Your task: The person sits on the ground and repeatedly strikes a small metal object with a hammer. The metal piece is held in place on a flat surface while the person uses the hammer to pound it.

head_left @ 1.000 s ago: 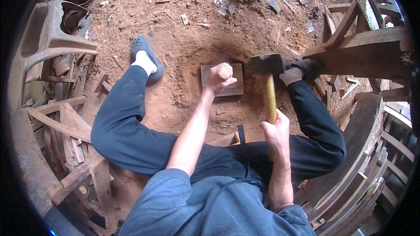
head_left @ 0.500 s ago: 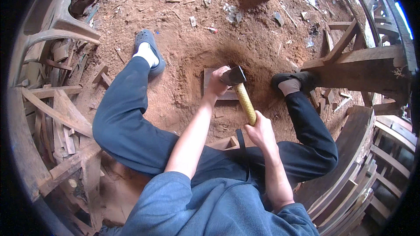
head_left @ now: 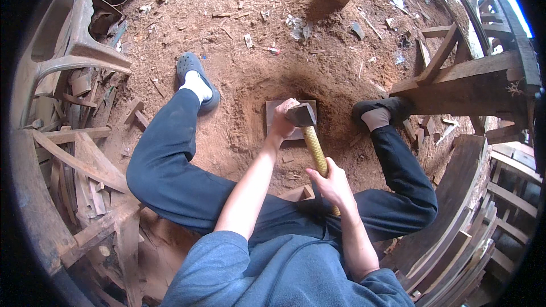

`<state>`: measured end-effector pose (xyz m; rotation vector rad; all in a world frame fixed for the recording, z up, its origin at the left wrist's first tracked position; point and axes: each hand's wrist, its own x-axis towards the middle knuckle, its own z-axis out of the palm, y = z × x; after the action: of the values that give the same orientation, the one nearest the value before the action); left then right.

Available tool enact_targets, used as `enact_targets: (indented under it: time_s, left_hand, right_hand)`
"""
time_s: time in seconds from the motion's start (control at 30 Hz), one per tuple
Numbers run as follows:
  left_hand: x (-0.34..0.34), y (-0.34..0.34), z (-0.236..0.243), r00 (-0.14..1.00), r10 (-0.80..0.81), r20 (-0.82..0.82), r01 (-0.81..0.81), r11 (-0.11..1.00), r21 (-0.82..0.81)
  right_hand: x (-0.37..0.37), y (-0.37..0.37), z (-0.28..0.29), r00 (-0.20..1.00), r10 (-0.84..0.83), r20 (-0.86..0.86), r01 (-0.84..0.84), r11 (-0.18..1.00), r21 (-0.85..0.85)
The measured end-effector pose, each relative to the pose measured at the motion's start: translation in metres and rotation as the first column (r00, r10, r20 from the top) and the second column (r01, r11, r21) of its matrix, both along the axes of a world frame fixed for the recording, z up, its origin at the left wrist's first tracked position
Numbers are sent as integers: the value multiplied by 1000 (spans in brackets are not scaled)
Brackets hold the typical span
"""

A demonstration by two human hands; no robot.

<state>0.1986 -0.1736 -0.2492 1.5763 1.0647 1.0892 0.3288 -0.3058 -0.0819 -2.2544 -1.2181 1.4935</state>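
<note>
One glancing blow could bruise the left hand (head_left: 282,120), I'd say, since the hammer (head_left: 314,148), wrapped in the right hand (head_left: 334,185) and slanting far-left above the square plate (head_left: 272,108) on the ground (head_left: 239,82), hides whatever grip it has.

Debris-strewn brown floor (head_left: 242,74), dusty chair (head_left: 82,63) left, stacked boards (head_left: 452,239) right

Your hammer head (head_left: 301,115) looked like dark, mostly matt metal; its handle (head_left: 316,150) had a patterned, textured surface. Your trousers (head_left: 170,176) and shirt (head_left: 284,273) were soft, matt cloth, your clog (head_left: 211,99) dull, smooth plastic. The chair (head_left: 85,63) seemed smooth plastic, the slab (head_left: 293,140) flat and matt, the beam (head_left: 466,98) rough wood, the ground (head_left: 239,79) coarse and powdery.
</note>
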Motion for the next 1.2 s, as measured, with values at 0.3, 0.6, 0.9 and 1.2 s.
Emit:
enact_targets:
  time_s: [0.3, 0.6, 0.9, 1.2]
  left_hand:
    - [3, -2, -1, 999, 12, 37, -14, 998, 67]
    - [8, -3, -2, 999, -5, 50, 5, 1000, -6]
    - [9, -3, -5, 999, 33, -35, -30, 997, 69]
    - [7, -1, -8, 997, 21, -80, -15, 996, 84]
  right_hand:
    - [18, -9, -23, 929, -197, -312, 161, 978, -136]
    - [8, -12, -20, 998, -9, 67, 7, 1000, 24]
    - [6, 0, 5, 979, 66, 191, -74, 997, 36]
    - [2, -3, 4, 970, 68, 235, -87, 994, 70]
